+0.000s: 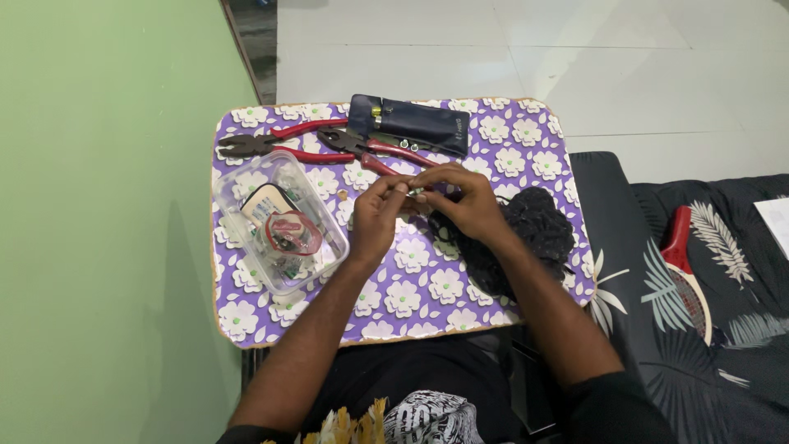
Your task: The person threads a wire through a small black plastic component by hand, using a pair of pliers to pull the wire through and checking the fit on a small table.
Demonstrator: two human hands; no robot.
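Head view | left hand (374,220) and right hand (464,201) meeting over mid-surface (526,156), both grips pinching a small thin metal piece (413,194) | black netted bundle (526,234) lying under right wrist near right edge | clear box (275,222) sitting at left edge | two red pliers (329,144) and dark pouch (409,123) lying along far edge

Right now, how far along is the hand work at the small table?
Done: tools are laid out, two red-handled pliers and a dark pouch lie untouched at the table's far edge.

In hand: left hand and right hand meet over a tiny piece, too small to identify.

Left: dark mesh bundle sits under the right wrist; the clear box holds more parts.
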